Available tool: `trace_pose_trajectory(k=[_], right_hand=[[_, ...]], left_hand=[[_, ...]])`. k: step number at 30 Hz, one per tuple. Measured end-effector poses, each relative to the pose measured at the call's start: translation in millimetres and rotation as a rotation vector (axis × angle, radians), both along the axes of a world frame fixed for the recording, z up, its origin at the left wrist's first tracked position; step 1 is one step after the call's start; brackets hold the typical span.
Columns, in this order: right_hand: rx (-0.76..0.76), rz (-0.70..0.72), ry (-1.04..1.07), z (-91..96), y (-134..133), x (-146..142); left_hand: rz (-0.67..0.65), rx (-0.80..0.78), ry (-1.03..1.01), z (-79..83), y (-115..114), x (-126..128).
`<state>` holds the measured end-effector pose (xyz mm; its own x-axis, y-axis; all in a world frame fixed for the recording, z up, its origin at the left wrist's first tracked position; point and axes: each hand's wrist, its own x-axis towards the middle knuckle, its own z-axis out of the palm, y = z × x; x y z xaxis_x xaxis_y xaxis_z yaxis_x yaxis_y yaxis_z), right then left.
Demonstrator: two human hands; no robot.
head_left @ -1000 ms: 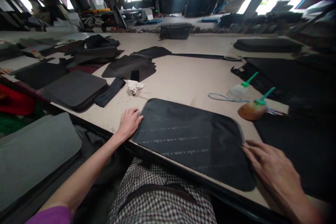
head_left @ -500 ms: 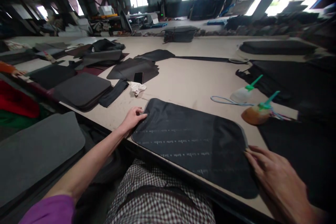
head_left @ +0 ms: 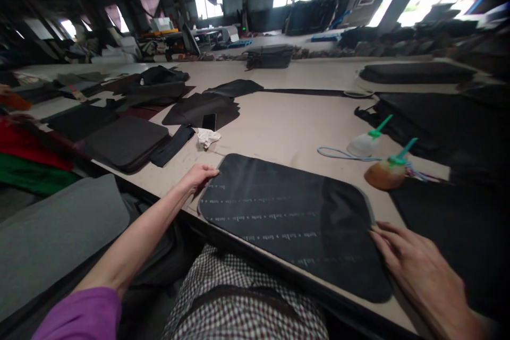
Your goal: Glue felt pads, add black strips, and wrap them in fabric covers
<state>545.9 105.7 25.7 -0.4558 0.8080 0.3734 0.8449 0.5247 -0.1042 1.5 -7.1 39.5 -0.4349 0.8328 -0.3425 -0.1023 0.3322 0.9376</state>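
A black fabric panel point(head_left: 290, 218) with rounded corners and rows of small light marks lies flat at the table's near edge. My left hand point(head_left: 198, 175) rests at its left edge, fingers curled against the fabric's rim, though I cannot see whether they grip it. My right hand point(head_left: 414, 263) lies open at the panel's right edge, fingers stretched flat with their tips touching the rim.
Two squeeze bottles with green nozzles point(head_left: 387, 171) point(head_left: 364, 141) and a blue cord point(head_left: 338, 154) lie beyond the panel. A stack of grey pads point(head_left: 125, 142), a black strap point(head_left: 171, 145), a white rag point(head_left: 207, 137) and a phone point(head_left: 209, 121) sit left. Dark fabric point(head_left: 450, 223) covers the right side.
My left hand slid from the panel's left corner to its edge, fingers now pointing right along the rim. The right hand stayed at the right edge. The view shifted slightly.
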Motion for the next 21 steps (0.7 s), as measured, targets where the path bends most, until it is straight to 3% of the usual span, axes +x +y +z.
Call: trace_pose_trajectory(k=[12,16,21], right_hand=[[-0.016,-0.022,0.019,0.2,-1.4,-2.3],[-0.066,-0.053,-0.007,16.2,-6.2,-7.9],[0.04,-0.277,-0.018,47.0,-26.2,-47.3]], left_hand=[[-0.013,-0.106,0.074,1.9,2.9,1.1],[-0.077,-0.135,0.142,5.5,0.0,4.8],[-0.149,-0.199,0.395,-5.9,3.4,-6.7]])
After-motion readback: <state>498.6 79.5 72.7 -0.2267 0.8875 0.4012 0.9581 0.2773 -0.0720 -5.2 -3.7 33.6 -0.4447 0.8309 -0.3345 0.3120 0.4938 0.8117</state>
